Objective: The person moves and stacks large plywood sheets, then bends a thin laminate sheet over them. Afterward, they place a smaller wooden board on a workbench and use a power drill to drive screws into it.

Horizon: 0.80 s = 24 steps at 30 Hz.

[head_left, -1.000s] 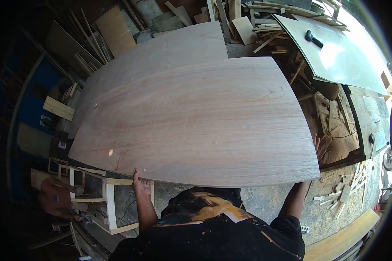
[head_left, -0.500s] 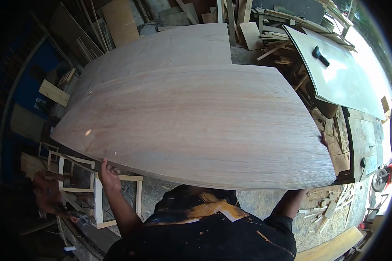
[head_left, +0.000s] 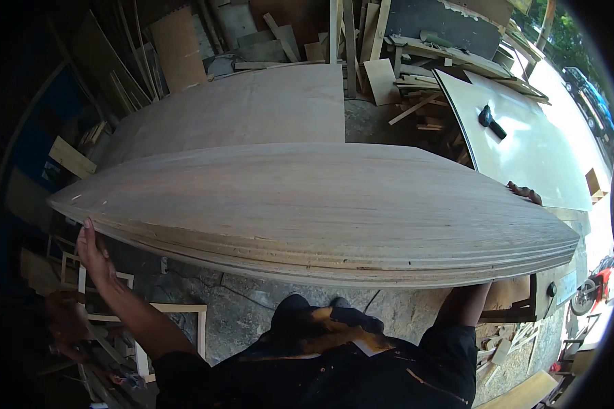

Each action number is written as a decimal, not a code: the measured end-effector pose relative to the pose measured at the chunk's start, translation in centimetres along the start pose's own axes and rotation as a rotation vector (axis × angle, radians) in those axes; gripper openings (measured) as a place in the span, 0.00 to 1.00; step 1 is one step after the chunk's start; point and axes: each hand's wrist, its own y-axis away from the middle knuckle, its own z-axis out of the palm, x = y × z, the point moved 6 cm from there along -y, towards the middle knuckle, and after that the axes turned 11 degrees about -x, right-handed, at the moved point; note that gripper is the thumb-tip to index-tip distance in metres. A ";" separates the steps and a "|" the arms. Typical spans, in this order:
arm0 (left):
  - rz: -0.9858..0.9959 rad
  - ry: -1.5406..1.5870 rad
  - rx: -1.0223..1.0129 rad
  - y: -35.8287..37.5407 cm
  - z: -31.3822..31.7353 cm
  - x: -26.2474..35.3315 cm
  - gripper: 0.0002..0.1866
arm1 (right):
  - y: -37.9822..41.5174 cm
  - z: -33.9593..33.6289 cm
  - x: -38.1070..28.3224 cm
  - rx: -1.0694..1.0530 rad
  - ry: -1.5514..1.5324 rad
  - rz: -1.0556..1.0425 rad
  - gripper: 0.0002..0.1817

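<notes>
A large stack of plywood sheets [head_left: 300, 198] spans the view in front of me, its layered near edge toward my body. My left hand [head_left: 94, 253] is at the near left edge, with the thumb or a fingertip reaching up over the rim and the palm against the side. My right hand [head_left: 525, 193] curls its fingers over the far right edge, while the forearm passes beneath the stack, hiding the rest of that hand. Behind, another broad plywood sheet [head_left: 252, 102] lies flat, partly covered by the stack.
A cordless drill [head_left: 492, 123] rests on a glossy pale sheet [head_left: 532, 146] at right. Wooden frames [head_left: 199, 334] stand at lower left, near another person [head_left: 68, 320]. Offcuts [head_left: 416, 82] are piled at the back. Wood scraps [head_left: 508, 347] and a red motorcycle [head_left: 597, 283] appear at right.
The stack has tilted, so its layered near edge now shows. My left hand has shifted left and up along the edge. My right hand's fingers show more, farther right and higher.
</notes>
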 end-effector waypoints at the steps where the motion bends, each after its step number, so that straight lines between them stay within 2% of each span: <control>1: 0.027 -0.020 0.013 -1.7 0.0 0.3 0.17 | -1.5 0.4 0.5 -0.035 -0.025 -0.014 0.25; 2: 0.057 -0.041 0.025 -3.2 0.2 0.8 0.18 | -3.0 0.0 1.1 -0.044 -0.025 -0.018 0.25; 8: 0.168 -0.100 -0.102 -10.7 3.1 3.3 0.23 | -8.0 0.0 2.2 0.375 0.865 -0.116 0.43; 9: 0.243 -0.141 -0.071 -11.7 4.2 4.1 0.21 | -10.4 2.1 2.2 0.436 0.921 -0.091 0.56; 12: 0.343 -0.191 -0.160 -15.8 5.2 4.6 0.18 | -13.0 0.4 3.6 0.390 0.971 0.022 0.55; 14: 0.292 -0.259 -0.153 -18.2 6.4 5.4 0.16 | -15.9 1.2 4.4 0.351 1.008 -0.033 0.55; 16: 0.369 -0.368 -0.195 -20.7 7.8 6.0 0.16 | -17.5 0.2 5.5 0.384 1.028 0.008 0.56; 17: 0.392 -0.345 -0.117 -21.9 8.3 6.0 0.16 | -18.5 -0.3 6.0 0.366 1.033 0.006 0.56; 22: 0.386 -0.449 -0.058 -27.0 10.9 5.6 0.16 | -22.4 -3.1 8.9 0.324 1.009 0.052 0.55; 24: 0.413 -0.423 0.166 -28.2 12.5 5.4 0.17 | -23.7 -3.9 10.3 0.335 0.928 0.011 0.55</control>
